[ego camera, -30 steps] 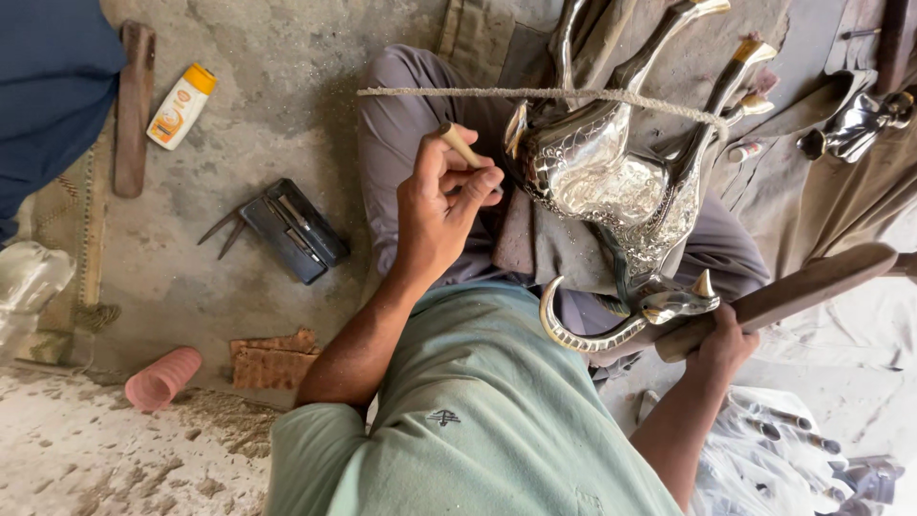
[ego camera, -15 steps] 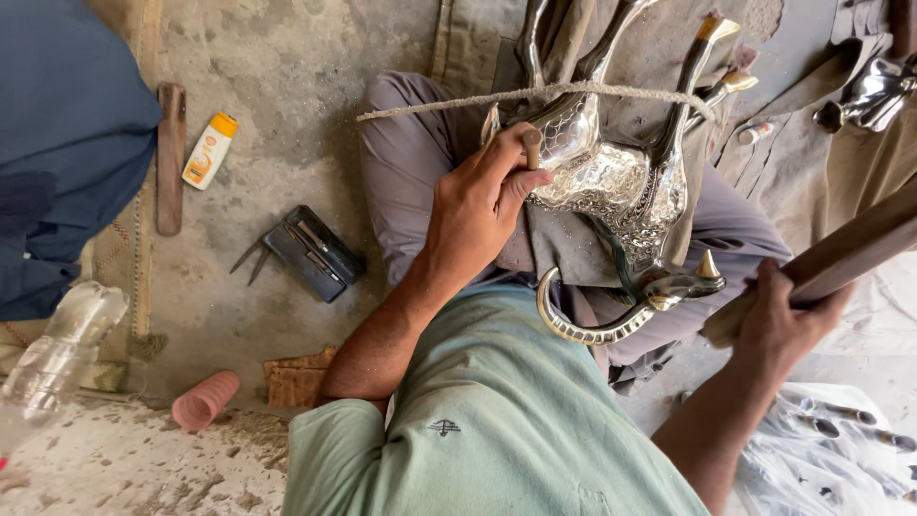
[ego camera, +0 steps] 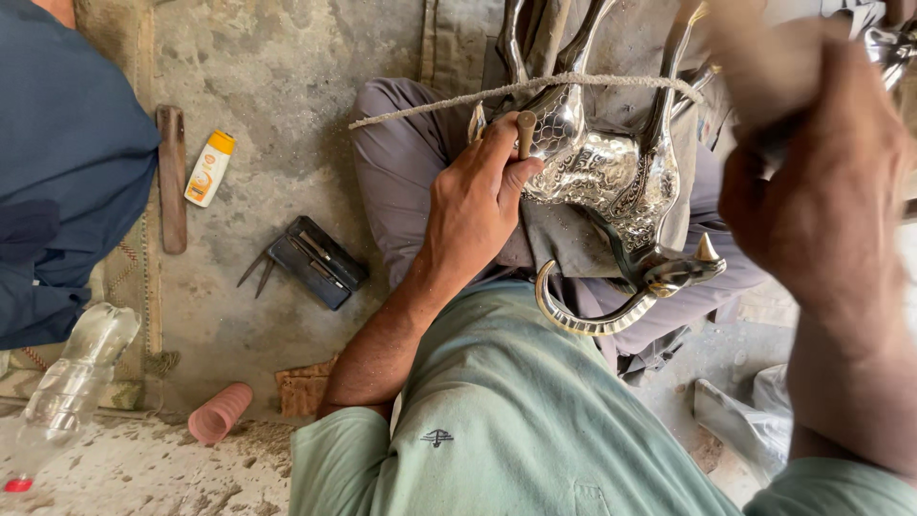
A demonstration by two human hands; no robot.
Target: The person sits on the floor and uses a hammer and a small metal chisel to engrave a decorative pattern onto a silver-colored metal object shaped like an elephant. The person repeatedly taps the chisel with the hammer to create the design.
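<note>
right hand (ego camera: 821,201): risen from lower right to blurred upper right | left hand (ego camera: 478,205): wooden-handled tool (ego camera: 525,132) now upright against silver animal figure (ego camera: 611,182)

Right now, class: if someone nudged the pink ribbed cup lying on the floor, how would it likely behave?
The pink ribbed cup lies on its side, so it would probably roll, likely in a curve if it tapers. It looks like thin plastic, so probably light and easily shifted. The gritty floor might slow it.

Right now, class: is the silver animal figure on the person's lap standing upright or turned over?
Turned over. The silver animal figure lies with its legs pointing away from the person, its curved horn nearest the chest, steadied by the left hand.
</note>
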